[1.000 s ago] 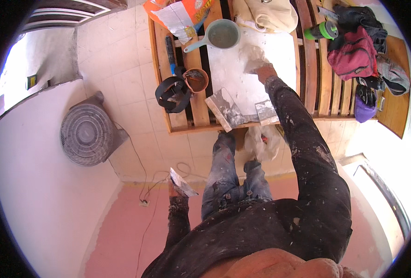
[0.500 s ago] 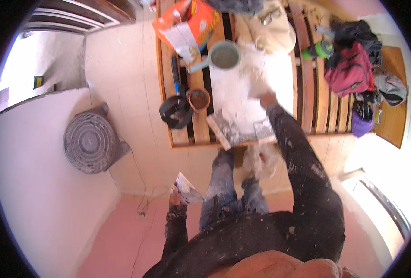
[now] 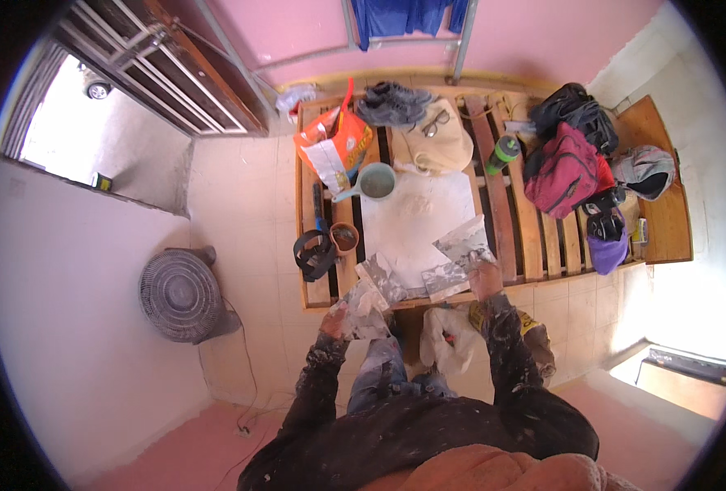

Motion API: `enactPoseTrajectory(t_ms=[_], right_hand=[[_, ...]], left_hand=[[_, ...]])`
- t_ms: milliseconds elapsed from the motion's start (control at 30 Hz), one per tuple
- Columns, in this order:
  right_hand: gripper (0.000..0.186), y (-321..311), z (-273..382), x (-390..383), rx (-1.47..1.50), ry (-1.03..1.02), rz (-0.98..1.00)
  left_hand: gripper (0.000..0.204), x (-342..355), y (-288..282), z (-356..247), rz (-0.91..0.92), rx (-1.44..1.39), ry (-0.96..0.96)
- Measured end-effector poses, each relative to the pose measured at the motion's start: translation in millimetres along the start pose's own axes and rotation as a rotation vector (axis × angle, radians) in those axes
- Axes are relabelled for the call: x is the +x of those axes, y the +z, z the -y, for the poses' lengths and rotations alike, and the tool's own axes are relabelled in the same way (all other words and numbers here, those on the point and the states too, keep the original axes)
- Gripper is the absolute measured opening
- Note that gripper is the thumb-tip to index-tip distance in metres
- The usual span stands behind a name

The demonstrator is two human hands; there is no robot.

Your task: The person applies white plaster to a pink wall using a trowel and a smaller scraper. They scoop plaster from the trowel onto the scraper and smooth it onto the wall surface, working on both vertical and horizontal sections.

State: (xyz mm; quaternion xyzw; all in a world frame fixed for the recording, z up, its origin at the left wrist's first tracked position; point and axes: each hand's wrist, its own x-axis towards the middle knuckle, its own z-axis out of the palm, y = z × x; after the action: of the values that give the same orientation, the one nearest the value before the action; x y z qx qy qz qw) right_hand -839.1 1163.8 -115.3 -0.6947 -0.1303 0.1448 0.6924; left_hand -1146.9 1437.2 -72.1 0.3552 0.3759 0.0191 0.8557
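Observation:
My left hand grips a flat, plaster-smeared putty spreader just off the table's near edge. My right hand is closed on another flat spreader, grey with white smears, above the near right corner of a white board. A heap of pale powder lies on the board. Beneath the right hand's spreader, a smeared grey-and-white patch covers the board's corner. A similar patch shows at the near left corner. Whether these are separate plates I cannot tell.
The board rests on a slatted wooden pallet. Left of it are a pale green dipper, a brown pot, a black strap and an orange bag. Bags lie right; a fan stands left.
My right hand has come back from the powder toward the near edge and now holds a spreader. My left hand has risen with its spreader toward the board. The view has tilted upward.

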Motion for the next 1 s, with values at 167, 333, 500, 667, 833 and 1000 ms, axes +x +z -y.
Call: enactPoseTrajectory(t_ms=[167, 333, 500, 667, 833, 1000], right_hand=[[0.013, -36, 103, -71, -0.65, 0.01, 0.177], [0.012, -66, 197, -151, 0.757, 0.395, 0.066], [0.026, -124, 239, -224, 1.104, 0.176, 0.263], [0.037, -174, 252, -293, 1.116, 0.016, 0.025], [0.04, -196, 258, -340, 1.163, -0.069, -0.217], [0.034, -182, 267, -361, 1.215, -0.187, -0.316]], left_hand=[[0.051, -34, 67, 18, 0.295, -0.145, 0.106], [0.048, -97, 112, 59, 0.347, -0.18, 0.08], [0.047, -156, 154, 106, 0.448, -0.174, 0.096], [0.041, -142, 181, 130, 0.507, -0.091, -0.047], [0.042, -108, 231, 121, 0.793, -0.115, -0.196], [0.044, -124, 294, 94, 0.97, -0.182, -0.384]])
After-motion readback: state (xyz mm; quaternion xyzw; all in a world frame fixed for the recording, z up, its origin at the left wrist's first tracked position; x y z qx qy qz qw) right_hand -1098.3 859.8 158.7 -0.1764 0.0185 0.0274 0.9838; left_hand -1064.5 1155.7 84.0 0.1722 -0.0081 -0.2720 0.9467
